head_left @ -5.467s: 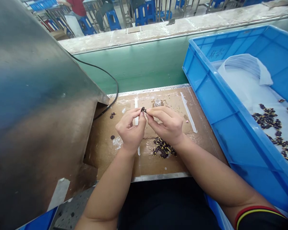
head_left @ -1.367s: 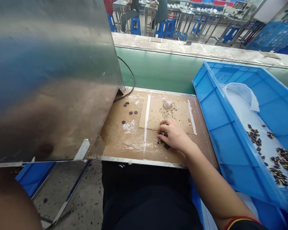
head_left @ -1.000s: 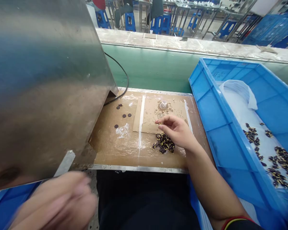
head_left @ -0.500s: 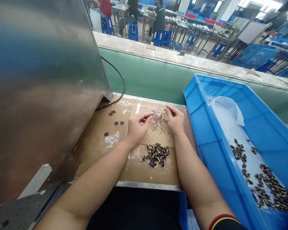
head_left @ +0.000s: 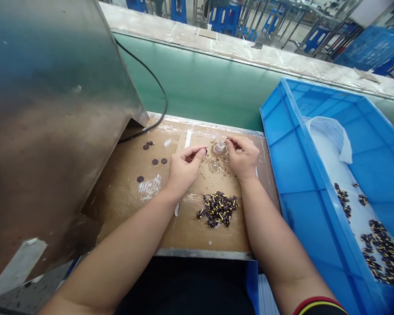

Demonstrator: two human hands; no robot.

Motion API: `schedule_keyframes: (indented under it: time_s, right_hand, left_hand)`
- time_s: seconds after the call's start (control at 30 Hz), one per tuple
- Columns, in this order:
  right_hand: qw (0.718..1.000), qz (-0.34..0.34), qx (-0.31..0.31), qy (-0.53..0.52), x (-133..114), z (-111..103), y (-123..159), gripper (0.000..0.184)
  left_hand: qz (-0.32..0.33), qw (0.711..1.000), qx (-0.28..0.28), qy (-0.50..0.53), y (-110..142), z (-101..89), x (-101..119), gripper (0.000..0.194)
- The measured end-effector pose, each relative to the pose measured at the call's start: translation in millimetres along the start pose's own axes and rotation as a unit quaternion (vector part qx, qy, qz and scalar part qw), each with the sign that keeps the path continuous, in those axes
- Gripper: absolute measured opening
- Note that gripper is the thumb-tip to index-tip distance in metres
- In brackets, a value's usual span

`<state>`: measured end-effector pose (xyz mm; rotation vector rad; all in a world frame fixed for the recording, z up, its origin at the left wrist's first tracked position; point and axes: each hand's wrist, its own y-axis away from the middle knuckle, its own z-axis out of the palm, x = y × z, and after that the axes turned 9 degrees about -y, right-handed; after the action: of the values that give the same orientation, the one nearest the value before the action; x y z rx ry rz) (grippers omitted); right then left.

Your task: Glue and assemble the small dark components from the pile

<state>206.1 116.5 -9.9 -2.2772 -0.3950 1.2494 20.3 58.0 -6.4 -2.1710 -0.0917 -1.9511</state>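
My left hand (head_left: 186,168) pinches a small dark round piece (head_left: 205,151) between thumb and fingertips, just above the cardboard. Close on its right, my right hand (head_left: 243,156) is closed in a pinch; what it holds is too small to make out. Between the two hands lies a small clear, shiny lump (head_left: 219,148), ringed by brown stains on the cardboard (head_left: 184,223). Nearer to me sits a pile of small dark pieces with yellow tips (head_left: 217,210). Several flat dark discs (head_left: 140,179) lie to the left of my left hand.
A large metal housing (head_left: 52,109) stands at left, with a black cable (head_left: 157,83) running behind the board. On the right is a blue crate (head_left: 295,175) holding a white sheet and many dark-and-yellow pieces. A green panel (head_left: 190,78) and ledge close off the back.
My view has tilted down. My hands have moved slightly apart, and the dark piece at my left fingertips now shows more plainly. The pile and discs lie as before.
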Motion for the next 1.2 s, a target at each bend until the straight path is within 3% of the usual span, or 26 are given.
schedule_keyframes:
  time_s: [0.57,0.77,0.97,1.2]
  right_hand:
    - [0.999,-0.035,-0.023,0.017,3,0,1,0.023]
    - [0.999,-0.035,-0.006,0.039,6,-4,1,0.021]
    - [0.999,-0.002,0.047,0.027,7,-9,1,0.021]
    - [1.0,-0.006,0.014,-0.011,1,-2,1,0.023]
  left_hand:
    - [-0.002,1.0,-0.008,0.001,3,-2.8,9,0.02]
    - [0.001,1.0,0.0,0.024,2,-3.2,5,0.022]
    - [-0.04,0.997,0.0,0.07,2,-0.4,1,0.022]
    - [-0.038,0.997,0.006,0.066,1,0.7,1,0.018]
